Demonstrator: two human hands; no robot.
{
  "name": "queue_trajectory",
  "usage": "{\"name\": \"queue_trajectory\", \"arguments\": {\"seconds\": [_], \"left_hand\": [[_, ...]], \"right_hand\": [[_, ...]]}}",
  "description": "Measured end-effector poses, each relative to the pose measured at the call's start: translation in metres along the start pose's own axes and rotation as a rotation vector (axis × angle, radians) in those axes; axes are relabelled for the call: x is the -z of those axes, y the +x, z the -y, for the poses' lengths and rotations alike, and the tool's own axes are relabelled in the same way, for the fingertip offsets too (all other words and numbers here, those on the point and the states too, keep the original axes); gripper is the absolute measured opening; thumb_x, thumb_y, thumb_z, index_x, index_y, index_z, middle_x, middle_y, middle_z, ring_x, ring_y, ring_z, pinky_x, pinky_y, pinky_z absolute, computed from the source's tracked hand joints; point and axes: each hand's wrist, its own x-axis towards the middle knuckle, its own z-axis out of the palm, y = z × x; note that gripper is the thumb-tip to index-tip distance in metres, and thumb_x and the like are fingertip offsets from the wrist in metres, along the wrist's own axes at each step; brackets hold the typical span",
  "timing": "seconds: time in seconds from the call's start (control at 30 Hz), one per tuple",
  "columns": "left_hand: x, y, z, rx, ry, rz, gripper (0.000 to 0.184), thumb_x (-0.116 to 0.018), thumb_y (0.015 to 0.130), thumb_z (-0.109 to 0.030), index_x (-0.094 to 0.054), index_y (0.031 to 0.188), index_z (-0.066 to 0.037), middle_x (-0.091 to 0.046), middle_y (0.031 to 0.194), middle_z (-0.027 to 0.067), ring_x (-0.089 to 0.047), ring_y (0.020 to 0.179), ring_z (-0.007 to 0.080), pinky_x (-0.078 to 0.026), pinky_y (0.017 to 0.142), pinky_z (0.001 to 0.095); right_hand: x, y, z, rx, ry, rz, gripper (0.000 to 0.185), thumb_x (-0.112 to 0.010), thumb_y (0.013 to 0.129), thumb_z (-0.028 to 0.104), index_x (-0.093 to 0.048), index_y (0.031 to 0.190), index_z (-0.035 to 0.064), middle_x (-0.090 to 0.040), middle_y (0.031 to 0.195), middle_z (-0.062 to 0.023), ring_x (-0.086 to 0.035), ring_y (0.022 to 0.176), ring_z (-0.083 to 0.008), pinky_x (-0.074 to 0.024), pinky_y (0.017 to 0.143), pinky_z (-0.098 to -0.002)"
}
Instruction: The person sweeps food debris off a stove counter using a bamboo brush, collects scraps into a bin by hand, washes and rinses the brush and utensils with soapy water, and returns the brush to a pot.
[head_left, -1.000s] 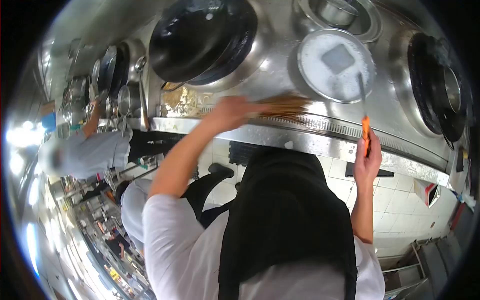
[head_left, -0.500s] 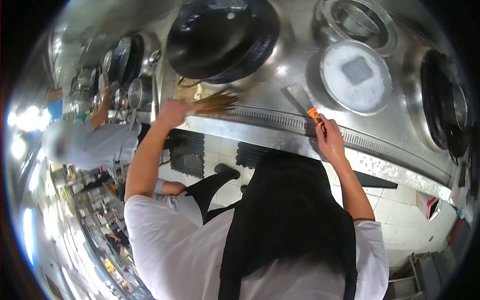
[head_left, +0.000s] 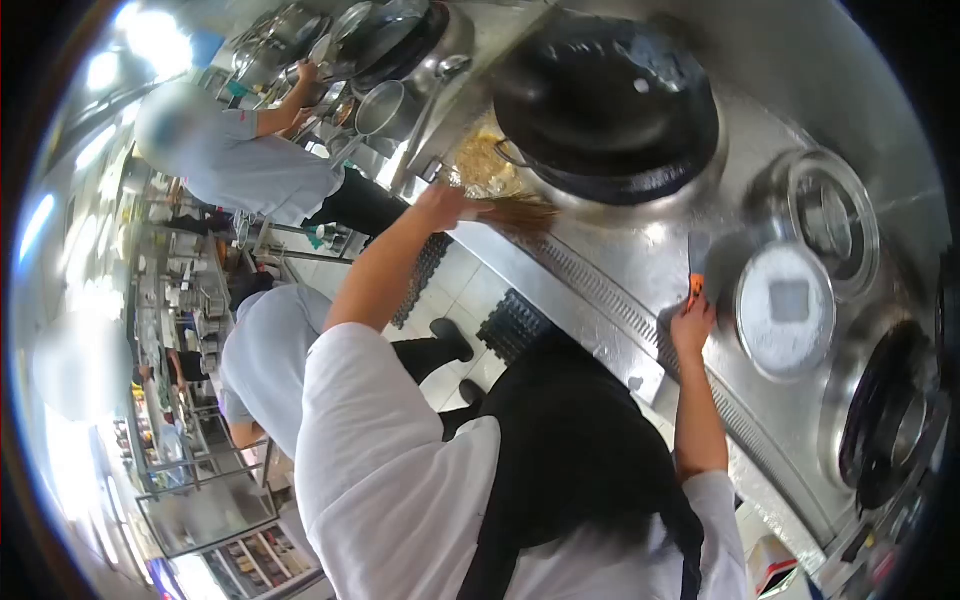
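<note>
From where I stand, the left hand (head_left: 440,205), at the centre-left of the frame, is curled around the butt of a bamboo wok brush (head_left: 515,213), its bristles fanned right over the slotted drain (head_left: 620,300). A brownish wet patch (head_left: 485,165) lies just above. At centre-right, the right hand (head_left: 692,322) has its fingers wrapped around the orange handle of a scraper (head_left: 697,285), blade pointing to the top. A black wok (head_left: 600,110) sits at upper centre; a foamy round basin (head_left: 739,318) stands right of the scraper.
</note>
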Motion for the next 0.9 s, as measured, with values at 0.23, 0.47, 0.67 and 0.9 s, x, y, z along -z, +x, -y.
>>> {"name": "queue_trajectory", "arguments": {"seconds": [0.23, 0.47, 0.67, 0.9], "left_hand": [[0.068, -0.019, 0.145, 0.359, -0.138, -0.073, 0.065, -0.066, 0.064, -0.011, -0.057, 0.122, -0.038, -0.066, 0.092, 0.0075, -0.064, 0.087, 0.027, -0.051, 0.073, 0.0372], [0.084, 0.191, 0.247, 0.351, -0.391, -0.498, 0.058, -0.057, 0.071, -0.017, -0.053, 0.129, -0.026, -0.064, 0.102, 0.0167, -0.062, 0.094, 0.0317, -0.051, 0.078, 0.0436], [0.053, 0.393, 0.261, 0.144, -0.317, -0.418, 0.051, -0.056, 0.081, -0.02, -0.048, 0.131, -0.021, -0.065, 0.098, 0.0176, -0.064, 0.09, 0.0338, -0.052, 0.075, 0.0446], [0.014, 0.202, 0.282, 0.059, -0.271, 0.004, 0.065, -0.062, 0.071, -0.019, -0.045, 0.134, -0.018, -0.065, 0.097, 0.016, -0.062, 0.093, 0.0349, -0.049, 0.082, 0.0449]], "right_hand": [[0.136, 0.049, 0.106, 0.307, -0.045, -0.181, 0.036, -0.059, 0.084, 0.007, -0.057, 0.119, 0.0029, -0.058, 0.116, -0.0154, -0.052, 0.108, -0.032, -0.0377, 0.094, -0.0435], [0.103, 0.105, 0.074, -0.215, -0.218, -0.173, 0.061, -0.058, 0.089, 0.031, -0.037, 0.134, -0.0037, -0.05, 0.122, -0.0298, -0.05, 0.112, -0.0422, -0.0424, 0.09, -0.0452], [0.096, 0.109, 0.065, -0.461, -0.646, 0.088, 0.045, -0.043, 0.095, 0.036, -0.051, 0.114, -0.0049, -0.062, 0.082, -0.03, -0.059, 0.078, -0.0488, -0.045, 0.069, -0.0536], [0.094, 0.11, 0.053, -0.539, -0.515, 0.148, 0.043, -0.041, 0.097, 0.032, -0.056, 0.105, -0.0078, -0.06, 0.087, -0.0319, -0.056, 0.082, -0.0488, -0.0428, 0.068, -0.0532]]}}
